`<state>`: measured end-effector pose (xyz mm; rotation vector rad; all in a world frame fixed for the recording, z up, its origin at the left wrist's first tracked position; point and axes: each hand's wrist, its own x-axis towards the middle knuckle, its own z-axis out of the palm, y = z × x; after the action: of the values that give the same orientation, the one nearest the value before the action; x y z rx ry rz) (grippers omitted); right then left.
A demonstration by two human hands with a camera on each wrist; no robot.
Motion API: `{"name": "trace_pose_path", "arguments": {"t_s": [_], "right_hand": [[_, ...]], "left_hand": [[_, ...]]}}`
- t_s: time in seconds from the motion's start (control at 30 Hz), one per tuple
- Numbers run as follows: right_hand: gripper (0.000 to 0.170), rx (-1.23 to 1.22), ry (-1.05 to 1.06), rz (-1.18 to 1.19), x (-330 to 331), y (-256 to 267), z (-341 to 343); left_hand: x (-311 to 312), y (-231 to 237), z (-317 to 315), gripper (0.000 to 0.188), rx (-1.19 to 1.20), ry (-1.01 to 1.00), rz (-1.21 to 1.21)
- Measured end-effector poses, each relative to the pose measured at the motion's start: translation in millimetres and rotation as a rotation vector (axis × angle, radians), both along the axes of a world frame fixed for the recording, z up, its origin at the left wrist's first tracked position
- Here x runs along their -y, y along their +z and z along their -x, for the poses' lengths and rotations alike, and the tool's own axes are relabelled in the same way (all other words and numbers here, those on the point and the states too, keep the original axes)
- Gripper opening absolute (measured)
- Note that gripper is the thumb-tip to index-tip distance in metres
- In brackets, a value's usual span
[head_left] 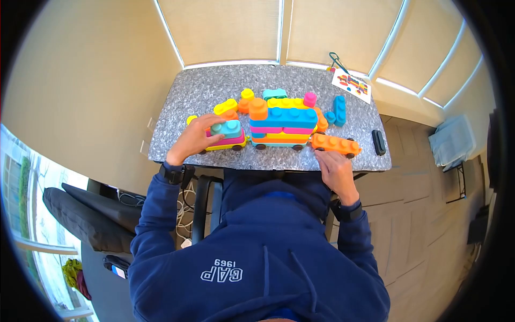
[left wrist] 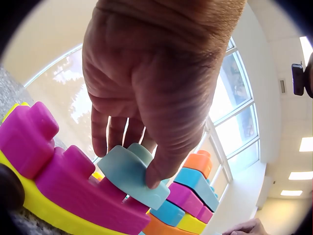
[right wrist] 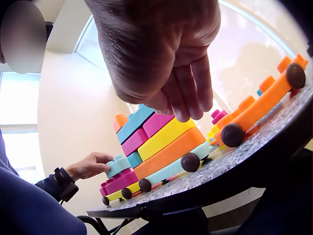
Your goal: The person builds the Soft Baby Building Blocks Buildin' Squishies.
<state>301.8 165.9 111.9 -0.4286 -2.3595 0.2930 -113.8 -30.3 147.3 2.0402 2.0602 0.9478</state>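
My left hand (head_left: 193,139) pinches a light teal block (left wrist: 124,171) between thumb and fingers. That block sits on top of magenta blocks (left wrist: 66,178), which line a yellow wheeled base (head_left: 228,146). To its right stands a taller wheeled stack, with a long blue block (head_left: 292,116) and an orange block (head_left: 258,109) above magenta, yellow and orange layers. An orange wheeled car (head_left: 336,144) comes at the right end of this row. Just in front of that car is my right hand (head_left: 338,170), its fingers (right wrist: 186,93) loosely extended with nothing held.
Behind the row lie loose blocks: a yellow one (head_left: 225,106), a teal one (head_left: 275,94) and a long blue one (head_left: 339,110). A black object (head_left: 379,142) lies near the right edge of the speckled table (head_left: 198,83). A printed sheet (head_left: 352,86) occupies the far right corner.
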Motion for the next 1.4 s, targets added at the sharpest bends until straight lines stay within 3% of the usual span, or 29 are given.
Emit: {"name": "trace_pose_path", "arguments": {"t_s": [0.43,0.8,1.07,1.13,1.2,1.33,1.4], "right_hand": [[0.015,0.005,-0.012,0.037,-4,-10,2],[0.018,0.051,-0.004,0.036,-6,-17,3],[0.022,-0.059,0.123,-0.141,-8,46,37],[0.023,-0.083,0.147,-0.181,-8,67,50],[0.029,-0.108,0.187,-0.317,-12,78,63],[0.035,-0.072,0.174,-0.267,-22,75,83],[0.038,-0.007,0.151,-0.272,-27,71,89]], "left_hand": [[-10,6,-5,0.037,-0.032,-0.046,0.04],[-9,-8,-13,0.03,0.078,0.031,-0.029],[-12,0,-14,0.029,0.014,0.03,0.006],[-12,0,-4,0.029,-0.065,0.008,-0.044],[-7,2,16,0.029,0.164,0.19,-0.064],[9,-13,91,0.029,0.046,0.306,-0.11],[20,-27,125,0.032,0.015,0.313,-0.023]]}}
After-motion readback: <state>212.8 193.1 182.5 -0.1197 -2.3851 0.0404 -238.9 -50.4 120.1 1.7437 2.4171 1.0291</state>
